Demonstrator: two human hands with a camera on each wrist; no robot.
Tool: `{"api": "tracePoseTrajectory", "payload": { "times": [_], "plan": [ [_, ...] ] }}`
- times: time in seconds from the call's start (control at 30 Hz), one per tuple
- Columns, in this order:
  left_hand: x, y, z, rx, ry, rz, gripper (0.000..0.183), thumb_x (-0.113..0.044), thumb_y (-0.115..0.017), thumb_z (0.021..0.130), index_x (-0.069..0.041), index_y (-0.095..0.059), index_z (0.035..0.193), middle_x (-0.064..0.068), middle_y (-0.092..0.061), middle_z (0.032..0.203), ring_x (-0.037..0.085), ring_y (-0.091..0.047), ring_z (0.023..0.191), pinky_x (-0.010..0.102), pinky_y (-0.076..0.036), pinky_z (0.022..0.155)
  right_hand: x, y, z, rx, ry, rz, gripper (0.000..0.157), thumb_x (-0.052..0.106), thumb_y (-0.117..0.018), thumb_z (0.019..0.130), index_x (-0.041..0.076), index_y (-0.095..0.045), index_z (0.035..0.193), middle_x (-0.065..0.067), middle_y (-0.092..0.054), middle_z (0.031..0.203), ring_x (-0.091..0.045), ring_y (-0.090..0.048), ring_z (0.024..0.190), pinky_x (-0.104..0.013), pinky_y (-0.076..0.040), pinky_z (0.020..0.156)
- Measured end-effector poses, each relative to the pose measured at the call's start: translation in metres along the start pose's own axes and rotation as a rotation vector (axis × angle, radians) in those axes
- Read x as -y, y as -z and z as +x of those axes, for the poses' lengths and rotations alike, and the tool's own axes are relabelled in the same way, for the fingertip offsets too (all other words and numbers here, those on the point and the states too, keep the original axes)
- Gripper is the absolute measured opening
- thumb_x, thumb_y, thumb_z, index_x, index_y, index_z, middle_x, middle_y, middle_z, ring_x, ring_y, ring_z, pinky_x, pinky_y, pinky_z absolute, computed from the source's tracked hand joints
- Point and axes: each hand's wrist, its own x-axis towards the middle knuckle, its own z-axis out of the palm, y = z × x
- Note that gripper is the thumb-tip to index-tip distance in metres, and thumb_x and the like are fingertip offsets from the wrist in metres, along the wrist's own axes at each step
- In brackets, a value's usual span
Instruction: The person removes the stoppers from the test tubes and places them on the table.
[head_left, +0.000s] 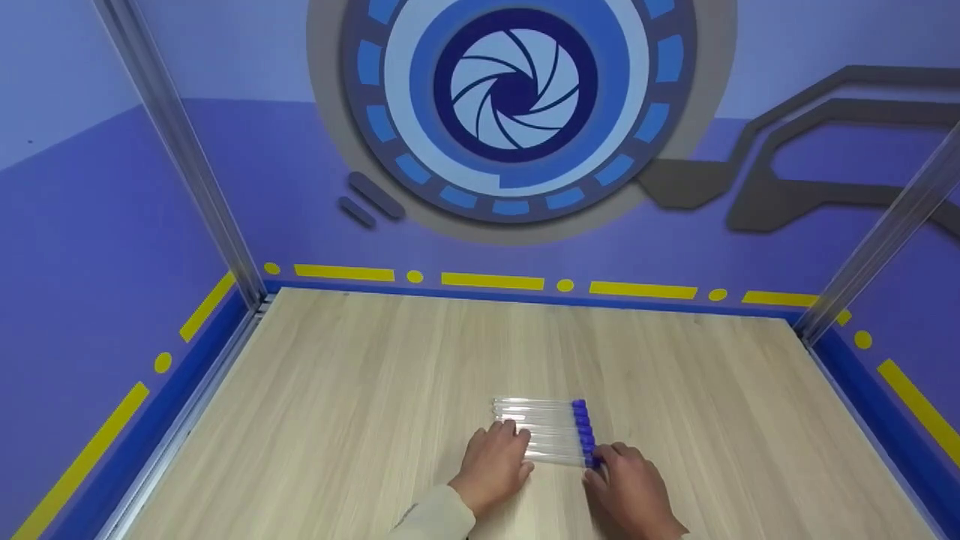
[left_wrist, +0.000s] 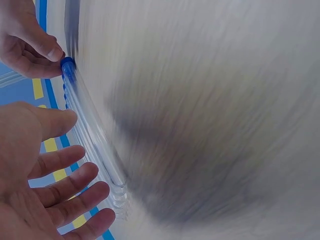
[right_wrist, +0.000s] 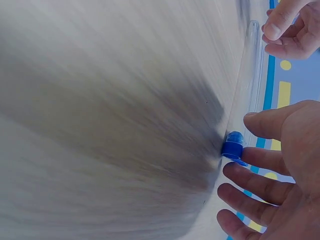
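Several clear test tubes (head_left: 551,411) with blue caps (head_left: 582,421) lie side by side on the wooden table, caps toward the right. My left hand (head_left: 495,459) is over the rounded ends of the nearer tubes, its fingers loosely spread in the left wrist view and hiding part of the row. At the capped end, my right hand (head_left: 636,486) has its index fingertip against the nearest blue cap (right_wrist: 232,150). Its thumb (right_wrist: 260,124) stands close to the same tube, and the other fingers are spread. Neither hand is curled round a tube.
The light wooden tabletop (head_left: 360,390) extends around the row. Blue-purple printed walls (head_left: 255,202) with yellow marks border it at the back and sides. Metal posts (head_left: 187,165) rise at the back corners.
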Motion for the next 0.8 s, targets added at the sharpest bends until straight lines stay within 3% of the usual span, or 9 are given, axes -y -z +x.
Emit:
{"api": "tracePoseTrajectory", "payload": {
  "times": [0.33, 0.8],
  "plan": [
    [0.0004, -0.0006, 0.0021, 0.071, 0.019, -0.030, 0.032, -0.035, -0.071, 0.083, -0.012, -0.066, 0.105, 0.002, -0.061, 0.091, 0.016, -0.056, 0.078, 0.028, -0.033, 0.058, 0.0012, -0.0019, 0.0007, 0.016, -0.026, 0.016, 0.033, 0.024, -0.074, 0.082, 0.008, -0.067, 0.110, -0.009, -0.066, 0.107, -0.027, -0.063, 0.101, -0.048, -0.049, 0.086],
    [-0.0015, -0.0030, -0.0006, 0.128, 0.030, -0.057, 0.032, -0.034, -0.069, 0.086, -0.012, -0.066, 0.109, 0.002, -0.061, 0.093, 0.015, -0.056, 0.080, 0.028, -0.032, 0.059, -0.0044, -0.0033, -0.0005, -0.016, 0.037, 0.009, 0.021, 0.017, -0.077, 0.078, 0.010, -0.070, 0.096, -0.005, -0.065, 0.095, -0.022, -0.064, 0.090, -0.044, -0.051, 0.077]
  ]
}}
